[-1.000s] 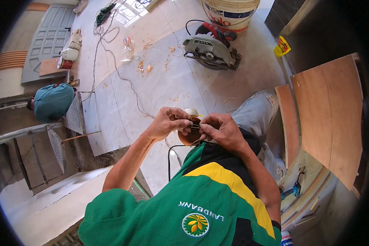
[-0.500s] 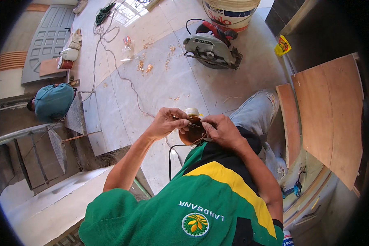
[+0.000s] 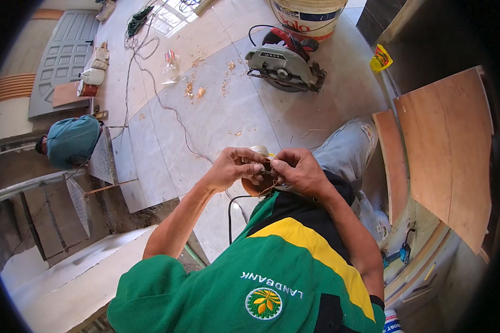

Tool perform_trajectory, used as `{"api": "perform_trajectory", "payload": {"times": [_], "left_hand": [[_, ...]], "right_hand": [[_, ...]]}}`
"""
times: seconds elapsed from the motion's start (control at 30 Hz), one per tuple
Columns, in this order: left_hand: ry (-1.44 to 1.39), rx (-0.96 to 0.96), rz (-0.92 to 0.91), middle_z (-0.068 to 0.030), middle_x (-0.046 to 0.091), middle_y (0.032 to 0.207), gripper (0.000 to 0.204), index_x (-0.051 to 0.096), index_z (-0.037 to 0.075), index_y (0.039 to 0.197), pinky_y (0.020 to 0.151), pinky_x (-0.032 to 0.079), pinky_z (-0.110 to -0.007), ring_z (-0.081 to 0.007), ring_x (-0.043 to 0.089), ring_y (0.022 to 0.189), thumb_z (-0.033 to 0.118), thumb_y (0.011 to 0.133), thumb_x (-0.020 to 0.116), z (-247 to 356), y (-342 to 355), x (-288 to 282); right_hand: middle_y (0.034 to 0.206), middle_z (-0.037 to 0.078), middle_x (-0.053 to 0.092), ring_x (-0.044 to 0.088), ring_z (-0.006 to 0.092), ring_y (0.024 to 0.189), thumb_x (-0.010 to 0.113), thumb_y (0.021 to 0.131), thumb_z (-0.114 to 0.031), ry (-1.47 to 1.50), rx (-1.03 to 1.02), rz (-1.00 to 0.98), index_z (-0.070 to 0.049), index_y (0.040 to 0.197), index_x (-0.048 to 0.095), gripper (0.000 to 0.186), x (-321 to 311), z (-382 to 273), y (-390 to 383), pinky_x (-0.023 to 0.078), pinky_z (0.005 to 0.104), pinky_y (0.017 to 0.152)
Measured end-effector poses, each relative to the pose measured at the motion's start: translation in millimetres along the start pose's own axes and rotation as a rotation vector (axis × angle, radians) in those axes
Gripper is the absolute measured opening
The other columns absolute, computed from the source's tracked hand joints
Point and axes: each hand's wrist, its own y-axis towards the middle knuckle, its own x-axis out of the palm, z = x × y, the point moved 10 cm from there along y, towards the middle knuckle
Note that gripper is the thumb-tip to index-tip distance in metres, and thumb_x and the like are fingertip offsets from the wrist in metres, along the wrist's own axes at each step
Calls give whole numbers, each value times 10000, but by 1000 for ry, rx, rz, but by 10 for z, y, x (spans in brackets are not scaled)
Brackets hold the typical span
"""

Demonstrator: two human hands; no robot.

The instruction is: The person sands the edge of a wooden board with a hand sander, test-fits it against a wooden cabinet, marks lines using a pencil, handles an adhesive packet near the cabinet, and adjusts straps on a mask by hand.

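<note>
Both hands meet in front of my body, their fingertips closed on thin wire. My left hand (image 3: 234, 170) pinches one part between thumb and fingers. My right hand (image 3: 301, 173) grips another part just beside it; the wire ends are partly hidden by the fingers. Under them sits a round, hollow orange-brown object (image 3: 252, 189), its kind unclear, with a thin brown wire (image 3: 270, 190) at its near side. A black cord (image 3: 230, 219) curves away from it to the left. Just beyond the fingers shows a small white roll (image 3: 259, 150).
A circular saw (image 3: 283, 66) stands on the tiled floor (image 3: 216, 122) ahead, before a large bucket (image 3: 308, 16). A long cord (image 3: 172, 108) and wood shavings (image 3: 194, 91) lie left of it. Plywood panels (image 3: 447, 150) lean at right. A co-worker (image 3: 72, 141) bends low at far left.
My right hand's fingers have moved slightly left and up, closer to the left fingertips. The wire between them has shifted; both hands keep their pinch.
</note>
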Motion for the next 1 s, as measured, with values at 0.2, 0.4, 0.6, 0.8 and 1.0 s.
{"api": "perform_trajectory", "payload": {"times": [0.2,0.4,0.6,0.8,1.0], "left_hand": [[-129,-116,61,-110,698,903,239,641,-73,1101,691,615,-288,-166,703,752,57,906,692,-185,5,-141],[-132,-249,129,-107,691,894,188,641,-64,1058,691,626,-298,-177,708,754,30,902,685,-364,-5,-242],[-97,-302,172,-108,690,873,173,644,-59,1022,705,640,-311,-190,717,756,21,881,704,-452,5,-322],[-46,-305,190,-114,695,869,187,653,-57,1015,682,639,-313,-199,720,750,27,864,725,-409,9,-318],[25,-231,143,-115,701,891,205,658,-72,997,677,631,-305,-193,713,713,23,839,746,-185,20,-131]], "right_hand": [[759,74,659,661,137,678,608,956,-172,-6,15,47,35,890,658,223,-62,19,-11,562,274,680],[806,106,705,697,136,725,604,931,-136,-126,61,51,28,873,651,180,-107,89,-14,546,252,634],[776,118,705,710,150,728,591,892,-113,-177,71,85,37,832,648,172,-148,130,-17,553,254,615],[696,134,661,673,191,689,675,826,-163,-309,-26,177,29,771,625,206,-217,67,23,556,315,675],[773,154,691,684,221,716,684,821,-168,-245,-69,72,38,861,668,210,7,-36,63,556,345,720]]}}
